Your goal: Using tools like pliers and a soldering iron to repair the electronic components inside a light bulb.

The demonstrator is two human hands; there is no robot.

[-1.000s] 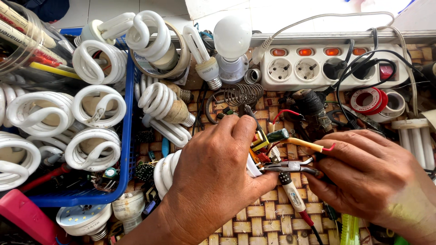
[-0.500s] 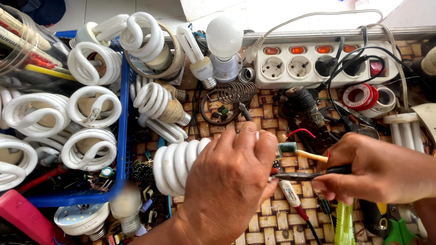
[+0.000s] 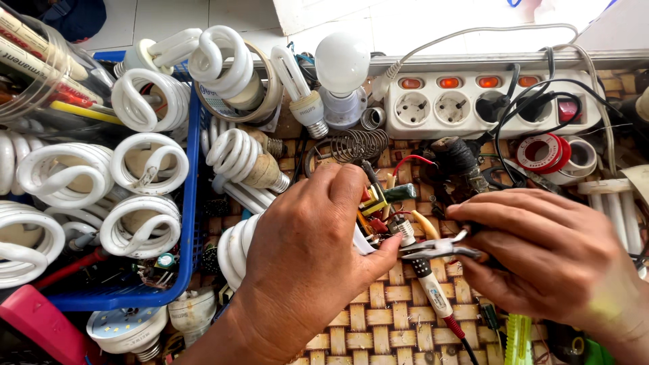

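My left hand (image 3: 307, 253) grips a white spiral lamp (image 3: 233, 250) whose opened base shows a small circuit board (image 3: 375, 206) with coloured parts and wires. My right hand (image 3: 551, 253) holds needle-nose pliers (image 3: 436, 249); their jaws point left and meet the board's edge beside my left thumb. A probe-like tool with a white shaft and red lead (image 3: 433, 290) lies on the woven mat (image 3: 385, 331) under both hands.
A blue basket (image 3: 189, 203) at left holds several spiral lamps. A white power strip (image 3: 487, 101) with plugged black cables lies at the back. A round bulb (image 3: 341, 64), a coil spring (image 3: 355, 143), tape rolls (image 3: 547, 152) and a green tool (image 3: 519, 338) lie around.
My left hand turned the lamp so its spiral is mostly hidden under my palm. My right hand came back left, bringing the pliers' jaws onto the circuit board.
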